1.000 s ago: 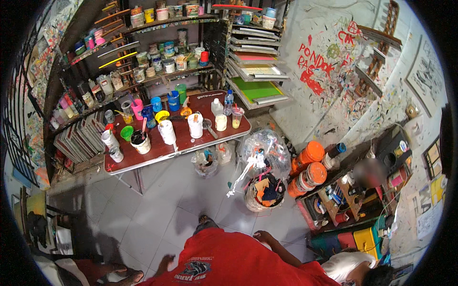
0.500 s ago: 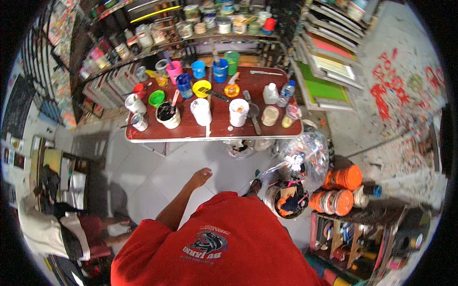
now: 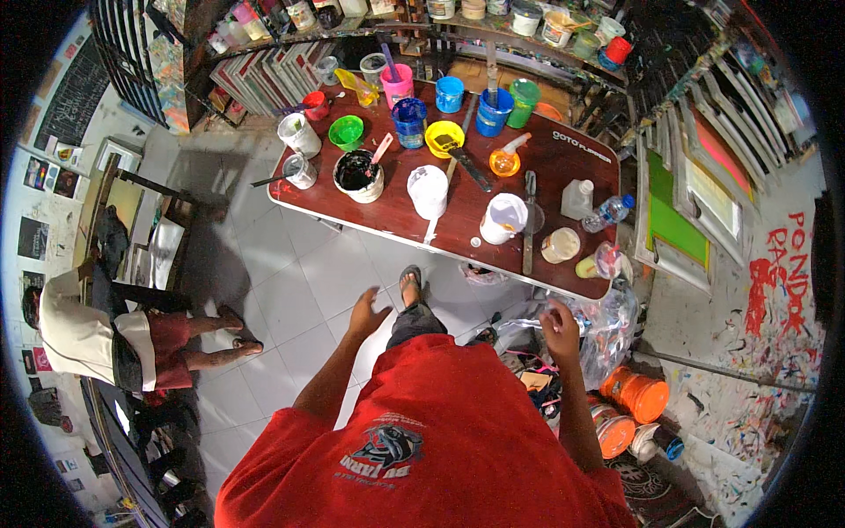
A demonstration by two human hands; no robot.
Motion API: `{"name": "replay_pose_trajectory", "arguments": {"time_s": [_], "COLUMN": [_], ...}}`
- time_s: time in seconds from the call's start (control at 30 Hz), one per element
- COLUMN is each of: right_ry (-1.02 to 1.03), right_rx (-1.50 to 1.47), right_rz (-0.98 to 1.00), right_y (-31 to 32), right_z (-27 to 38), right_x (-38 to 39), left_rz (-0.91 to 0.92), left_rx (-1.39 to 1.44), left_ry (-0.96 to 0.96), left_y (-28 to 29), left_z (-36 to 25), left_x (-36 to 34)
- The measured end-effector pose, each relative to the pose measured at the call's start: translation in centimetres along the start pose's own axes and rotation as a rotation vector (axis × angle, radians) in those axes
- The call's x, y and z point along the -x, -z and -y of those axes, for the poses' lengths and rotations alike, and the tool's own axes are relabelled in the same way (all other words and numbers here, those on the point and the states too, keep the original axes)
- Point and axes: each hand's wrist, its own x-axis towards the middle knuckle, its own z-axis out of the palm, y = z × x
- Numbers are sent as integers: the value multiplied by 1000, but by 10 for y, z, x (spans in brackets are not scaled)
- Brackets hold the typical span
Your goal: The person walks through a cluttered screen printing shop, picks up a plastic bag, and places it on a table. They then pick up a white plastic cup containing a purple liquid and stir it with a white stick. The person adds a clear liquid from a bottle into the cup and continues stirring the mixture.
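My left hand [image 3: 368, 312] hangs over the tiled floor in front of the table, its fingers apart and nothing in it. Close to the table's right front edge is my right hand [image 3: 560, 329], empty, with loosely bent fingers. On the dark red table [image 3: 370, 231] stand a white tub [image 3: 503, 218], a second white tub [image 3: 428, 192] and a pail of black paint [image 3: 358, 176]. A dark-bladed spatula [image 3: 471, 170] lies by a yellow bowl [image 3: 444, 138]. Neither hand touches any of these.
An orange bucket [image 3: 635, 394] lies beyond my right forearm, near a clear plastic bag [image 3: 607, 321]. Framed screens [image 3: 673, 207] lean at the right. Shelves of jars [image 3: 526, 18] stand behind the table. A person in a pale shirt [image 3: 79, 326] is at the left.
The view has turned, and the table now slants down to the right. My right hand has come into view, and a sandalled foot shows ahead. The other person's legs show more fully.
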Motion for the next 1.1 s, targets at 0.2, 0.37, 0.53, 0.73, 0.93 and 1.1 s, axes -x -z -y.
{"name": "replay_pose_trajectory", "arguments": {"time_s": [0.2, 0.37, 0.53, 0.73, 0.93, 1.1], "right_ry": [22, 229, 238, 159, 292, 302], "right_rx": [32, 475, 512, 466, 412, 412], "right_rz": [-129, -242, -175, -118, -125, -205], "right_y": [-63, -86, -92, -91, -79, -79], "right_z": [111, 127, 127, 122, 113, 101], "right_x": [-76, -114, -136, -151, -162, -167], "left_rz": [-77, 124, 184, 123, 90, 51], "left_rx": [19, 170, 204, 177, 268, 267], "left_ry": [-253, -294, -279, -304, -220, -209], "left_y": [8, -11, -2, -9, -5, -5], "left_z": [-62, -62, -81, -75, -102, -108], "left_x": [-152, -235, -248, -263, -256, -252]}}
